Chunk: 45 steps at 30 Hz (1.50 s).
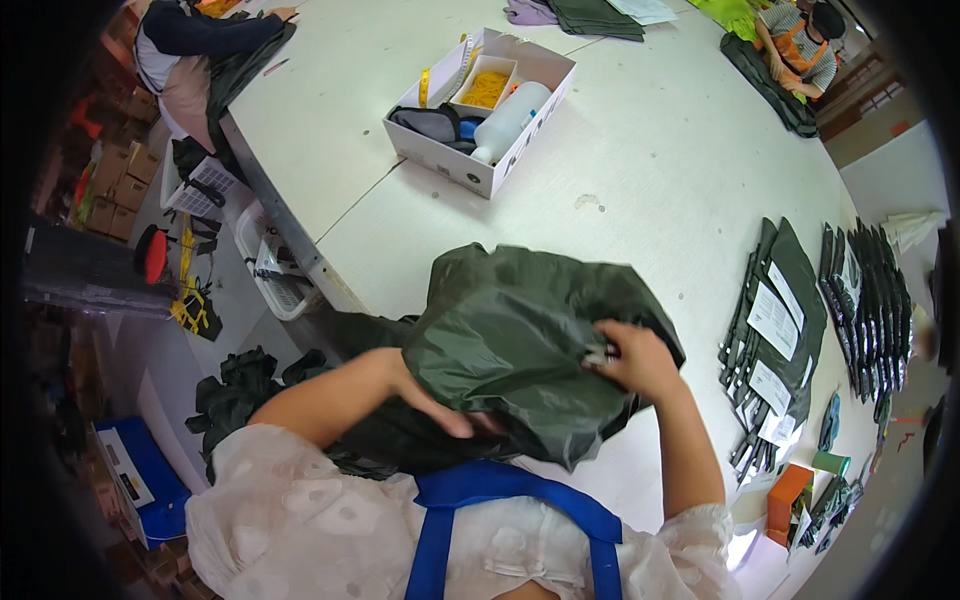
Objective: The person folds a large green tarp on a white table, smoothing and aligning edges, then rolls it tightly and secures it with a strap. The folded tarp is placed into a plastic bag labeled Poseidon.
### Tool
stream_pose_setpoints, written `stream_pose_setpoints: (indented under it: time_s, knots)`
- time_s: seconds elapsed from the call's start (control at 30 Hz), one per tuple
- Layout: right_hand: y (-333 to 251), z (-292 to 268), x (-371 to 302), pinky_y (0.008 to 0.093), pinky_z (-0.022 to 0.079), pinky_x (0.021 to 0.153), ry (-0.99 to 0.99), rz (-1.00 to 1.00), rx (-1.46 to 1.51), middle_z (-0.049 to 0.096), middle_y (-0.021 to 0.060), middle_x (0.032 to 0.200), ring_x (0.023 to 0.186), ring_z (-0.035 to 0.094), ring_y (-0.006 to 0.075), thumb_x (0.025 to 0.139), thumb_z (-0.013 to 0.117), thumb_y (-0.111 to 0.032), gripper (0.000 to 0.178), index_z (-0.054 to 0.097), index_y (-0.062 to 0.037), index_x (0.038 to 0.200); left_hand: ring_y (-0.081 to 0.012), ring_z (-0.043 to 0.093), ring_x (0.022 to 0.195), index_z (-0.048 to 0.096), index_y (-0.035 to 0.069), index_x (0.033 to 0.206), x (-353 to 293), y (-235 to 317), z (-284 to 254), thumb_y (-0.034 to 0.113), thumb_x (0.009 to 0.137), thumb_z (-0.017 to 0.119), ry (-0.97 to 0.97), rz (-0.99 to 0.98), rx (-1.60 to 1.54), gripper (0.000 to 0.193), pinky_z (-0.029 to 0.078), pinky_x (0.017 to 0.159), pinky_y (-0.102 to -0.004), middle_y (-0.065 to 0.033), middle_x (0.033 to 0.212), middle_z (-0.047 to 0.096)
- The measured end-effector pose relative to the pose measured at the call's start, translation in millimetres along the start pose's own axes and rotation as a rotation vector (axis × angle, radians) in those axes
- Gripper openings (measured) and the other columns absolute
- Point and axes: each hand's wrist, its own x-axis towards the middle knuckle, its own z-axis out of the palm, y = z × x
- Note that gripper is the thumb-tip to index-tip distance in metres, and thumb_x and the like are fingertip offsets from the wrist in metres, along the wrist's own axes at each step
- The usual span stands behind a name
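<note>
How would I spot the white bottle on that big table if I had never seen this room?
Start at the large white table and find the open white cardboard box near its far middle. The white plastic bottle lies on its side inside, between a small tray of yellow bits and a dark pouch. It is the only smooth, rounded white item there.

A garment workshop: big white worktable, stacks of folded dark bags, seated co-workers.
</note>
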Motion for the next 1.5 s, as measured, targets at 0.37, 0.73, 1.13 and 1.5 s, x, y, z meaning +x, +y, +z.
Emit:
stream_pose_setpoints:
  time_s: [0.37, 0.73, 1.13, 1.5]
  knots:
    - [43.4, 24.2, -75.9, 0.0264, 0.045, 0.063, 0.201, 0.425, 0.384, 0.061, 0.0039, 0.074, 0.066, 0.052, 0.0097, 0.069, 0.076, -0.006, 0.031, 0.064, -0.0011, 0.097, -0.0386, 0.051, 0.117, -0.018, 0.012, 0.146, 8.6, -40.6, -227.0, 0.032, 0.089, 0.064, 1.549, -0.037, -0.745, 0.102, 0.048, 0.093, -0.0456, -0.0273, 0.143, 0.029]
    - [85.5, 37.0, -141.5, 0.0257, 0.038, 0.055, 0.527, 0.657, 0.613, 0.055, -0.0025, 0.072, 0.06, 0.045, 0.0088, 0.078, 0.068, -0.004, 0.021, 0.063, 0.0001, 0.097, -0.0241, 0.028, 0.138, 0.008, 0.013, 0.151, -3.7, -48.4, -267.2, 0.022, 0.092, 0.056, 1.02, -0.475, -0.124, 0.077, 0.03, 0.109, -0.0447, -0.0087, 0.153, 0.024]
    - [196.7, -58.8, -216.5, 0.0274, 0.05, 0.058, 1.108, -0.16, 1.934, 0.058, 0.0079, 0.072, 0.06, 0.054, 0.0183, 0.096, 0.054, -0.022, 0.018, 0.059, -0.0049, 0.094, -0.0135, 0.052, 0.067, 0.061, -0.002, 0.087, -61.2, -26.3, -9.5, 0.012, 0.075, 0.071, 0.944, -0.789, 0.346, 0.021, 0.046, 0.066, -0.0308, -0.0091, 0.072, 0.061]
    - [139.1, -153.1, -272.9, 0.0237, 0.034, 0.048, 1.353, -0.279, 1.771, 0.034, 0.0012, 0.057, 0.053, 0.036, 0.0111, 0.098, 0.052, -0.018, 0.026, 0.038, -0.0061, 0.079, -0.0291, 0.061, 0.095, 0.06, 0.005, 0.112, 1.0, 216.6, -214.7, 0.027, 0.089, 0.058, 1.195, -0.392, 1.753, 0.032, 0.046, 0.083, -0.0364, -0.0159, 0.098, 0.065]
